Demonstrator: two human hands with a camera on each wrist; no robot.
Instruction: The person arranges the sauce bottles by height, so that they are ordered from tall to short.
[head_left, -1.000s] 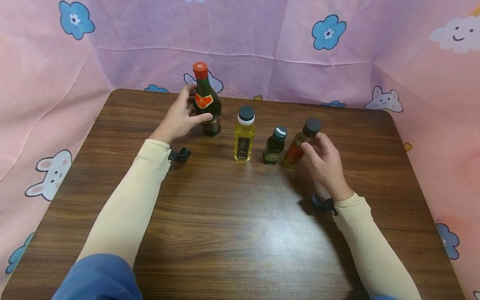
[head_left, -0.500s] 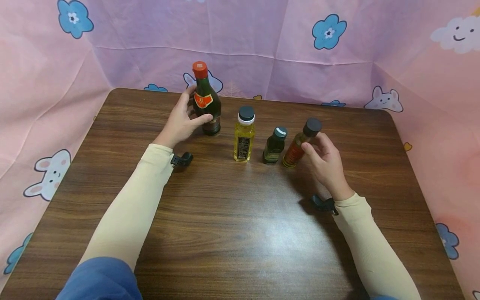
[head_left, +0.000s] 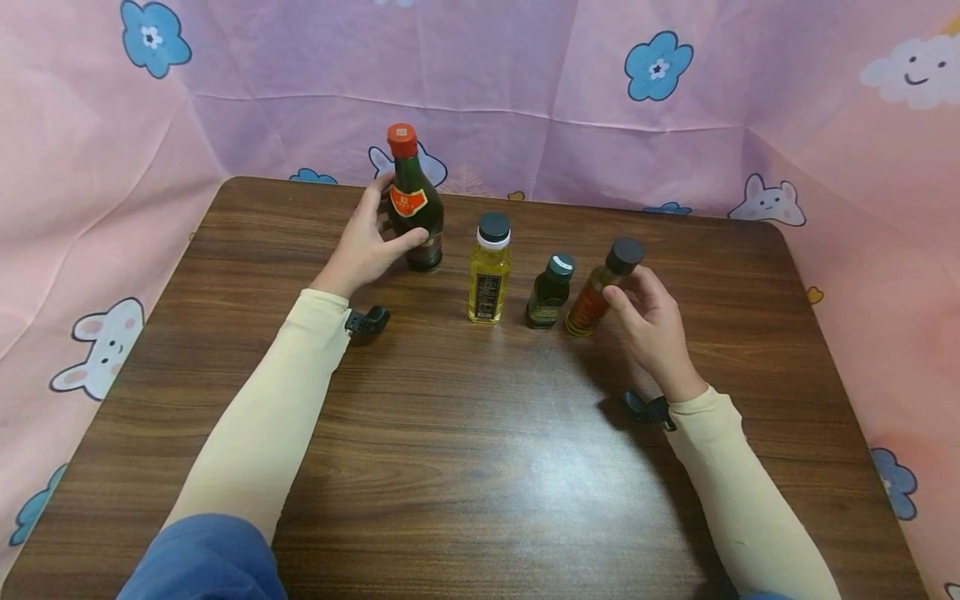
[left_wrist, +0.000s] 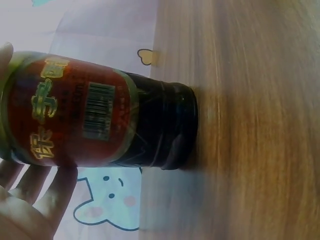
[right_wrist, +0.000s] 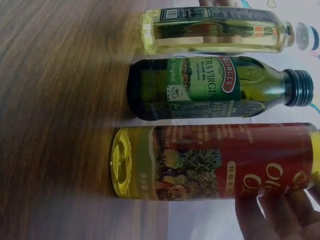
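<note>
On the left of the table, my left hand [head_left: 367,242] grips a dark green vinegar bottle [head_left: 409,202] with a red cap and orange-red neck label. Its larger red label with gold characters faces the left wrist camera, and the base appears to rest on the table. To the right, my right hand [head_left: 651,325] holds an olive oil bottle [head_left: 588,308] with a black cap and red label, thumb in front and fingers behind. This bottle leans slightly in the head view. Just left of it stands a small green olive oil bottle [right_wrist: 200,87], apart from my fingers.
A clear bottle of yellow oil [head_left: 487,283] with a dark cap and white collar stands between the vinegar bottle and the small green bottle. The brown wooden table [head_left: 450,467] meets a patterned pink and purple cloth [head_left: 510,67] at its back and sides.
My left wrist and forearm have shifted slightly to the right and nearer, while the hand stays on the vinegar bottle. The bottles and my right hand look unmoved.
</note>
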